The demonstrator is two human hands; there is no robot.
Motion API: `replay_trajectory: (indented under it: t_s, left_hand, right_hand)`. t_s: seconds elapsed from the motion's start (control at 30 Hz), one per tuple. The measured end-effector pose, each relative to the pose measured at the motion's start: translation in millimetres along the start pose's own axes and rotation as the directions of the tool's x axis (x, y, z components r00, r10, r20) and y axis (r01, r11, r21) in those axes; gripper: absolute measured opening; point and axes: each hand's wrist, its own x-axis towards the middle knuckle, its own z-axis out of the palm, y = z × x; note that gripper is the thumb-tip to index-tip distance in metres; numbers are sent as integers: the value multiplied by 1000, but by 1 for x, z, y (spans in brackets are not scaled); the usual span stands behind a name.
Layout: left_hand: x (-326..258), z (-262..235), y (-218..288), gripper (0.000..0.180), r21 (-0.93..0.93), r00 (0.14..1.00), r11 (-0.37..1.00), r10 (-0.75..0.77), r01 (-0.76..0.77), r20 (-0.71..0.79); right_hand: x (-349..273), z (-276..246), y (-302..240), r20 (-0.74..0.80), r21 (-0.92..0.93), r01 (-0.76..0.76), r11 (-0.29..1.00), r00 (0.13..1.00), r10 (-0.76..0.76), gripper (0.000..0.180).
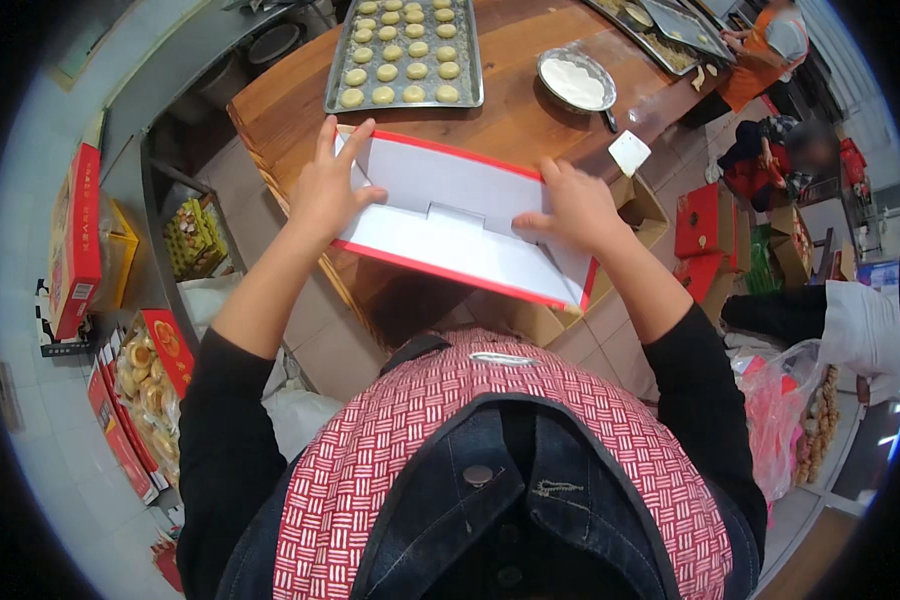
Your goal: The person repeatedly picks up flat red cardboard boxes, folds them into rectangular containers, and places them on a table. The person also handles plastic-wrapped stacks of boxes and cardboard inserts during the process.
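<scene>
Between my two hands I hold an open carton (pixel 450 240), white inside with red edges, tilted over the near edge of the wooden table. My left hand (pixel 328 190) grips its left end, thumb inside and fingers along the outer wall. At the right end my right hand (pixel 575 212) clasps it the same way, thumb pressed on the white inner side. Nothing lies inside the carton; a slit flap shows in its middle. Beyond it, a metal baking tray (pixel 478 75) holds rows of round pale pastries (pixel 417 70).
A pan of white flour (pixel 577 82) stands on the wooden table (pixel 515 40), with a white square dish (pixel 629 152) near its edge. Red boxes (pixel 75 240) and bagged pastries (pixel 148 395) are at left. Cardboard boxes (pixel 645 212) sit at right. Other people (pixel 765 60) are at the far right.
</scene>
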Motion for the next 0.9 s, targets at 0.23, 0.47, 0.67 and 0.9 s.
replay_trajectory:
  t_s: [0.23,0.47,0.67,0.9]
  left_hand:
    - [21,19,-60,56,-869,996,495,84,-23,22]
    - [17,24,-45,70,-656,786,445,-238,610,570]
    - [9,25,-76,57,-822,868,347,41,452,495]
    - [-8,-8,-81,55,-926,881,-375,449,34,-149]
  right_hand:
    - [14,29,67,-223,644,292,707,956,-192,55]
    - [-26,117,127,721,685,-681,-258,584,373,81]
    - [-15,48,86,212,922,-124,-367,954,210,72]
    - [-13,-21,89,-256,917,227,-328,965,-48,59]
